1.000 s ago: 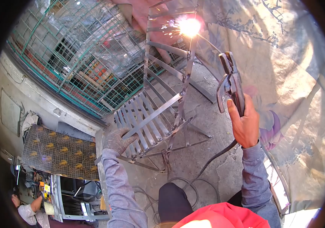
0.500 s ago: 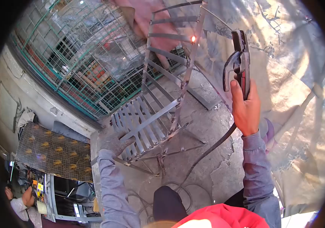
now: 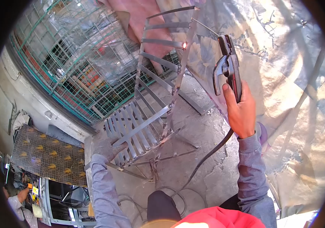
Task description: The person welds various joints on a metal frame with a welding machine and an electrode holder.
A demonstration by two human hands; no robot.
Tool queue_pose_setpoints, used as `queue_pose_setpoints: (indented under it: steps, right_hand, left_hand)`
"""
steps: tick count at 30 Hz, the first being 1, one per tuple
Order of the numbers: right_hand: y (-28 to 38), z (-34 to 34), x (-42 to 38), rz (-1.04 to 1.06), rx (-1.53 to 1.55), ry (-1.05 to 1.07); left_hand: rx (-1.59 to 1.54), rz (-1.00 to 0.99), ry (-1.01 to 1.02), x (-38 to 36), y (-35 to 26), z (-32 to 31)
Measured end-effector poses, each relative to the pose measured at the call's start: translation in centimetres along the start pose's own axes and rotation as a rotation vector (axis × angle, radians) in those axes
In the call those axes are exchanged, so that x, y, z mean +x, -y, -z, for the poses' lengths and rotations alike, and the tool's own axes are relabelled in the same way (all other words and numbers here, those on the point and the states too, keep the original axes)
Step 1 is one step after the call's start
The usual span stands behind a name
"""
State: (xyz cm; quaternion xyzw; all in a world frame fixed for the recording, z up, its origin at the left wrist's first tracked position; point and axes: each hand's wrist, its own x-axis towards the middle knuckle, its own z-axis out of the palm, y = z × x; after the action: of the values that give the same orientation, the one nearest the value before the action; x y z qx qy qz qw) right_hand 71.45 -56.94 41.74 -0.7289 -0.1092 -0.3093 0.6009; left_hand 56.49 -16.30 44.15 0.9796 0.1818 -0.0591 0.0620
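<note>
My right hand is closed round the handle of a welding electrode holder. A thin electrode sticks out of its jaws, its far end near the top of a metal chair frame. The frame is made of flat slats welded across side bars. On its upper side bar a small spot glows orange-white. My left hand, in a grey glove, grips the near end of a flat metal bar at the side of the seat slats; its fingers are partly hidden.
A black cable runs from the holder to coils on the concrete floor. Green wire mesh stands at the left, a patterned sheet hangs at the right. Another person's hand shows at the lower left, near tools and a patterned board.
The view has shifted, so the chair frame and both hands appear a little further left. The glowing spot remains, and both hands keep their hold.
</note>
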Motion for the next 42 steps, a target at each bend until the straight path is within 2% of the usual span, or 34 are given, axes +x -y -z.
queue_pose_setpoints:
  steps: [2, 8, 20, 27, 30, 35, 42]
  right_hand:
    - [0.1, 0.1, 0.0, 0.007, 0.022, 0.006]
    - [0.0, 0.5, 0.1, -0.010, 0.022, 0.025]
    - [0.4, 1.2, 0.1, 0.013, -0.027, 0.052]
    - [0.5, 1.3, 0.1, -0.026, -0.037, 0.079]
    - [0.4, 1.2, 0.1, 0.022, -0.065, 0.052]
    - [0.7, 1.4, 0.1, -0.048, -0.038, 0.091]
    - [0.6, 1.3, 0.1, -0.012, -0.053, 0.080]
  left_hand:
    - [-0.045, -0.003, -0.056, -0.2, -0.1, 0.0]
    - [0.008, 0.021, 0.019, 0.3, 0.7, -0.1]
    - [-0.060, 0.008, -0.013, 0.0, 0.9, -0.2]
    - [0.009, 0.017, -0.001, 0.1, 0.8, -0.1]
    - [0.016, -0.006, -0.020, 0.3, 1.1, -0.3]
    - [0.018, 0.009, -0.020, 0.1, 0.8, -0.1]
    - [0.008, 0.001, -0.015, 0.4, 1.2, -0.4]
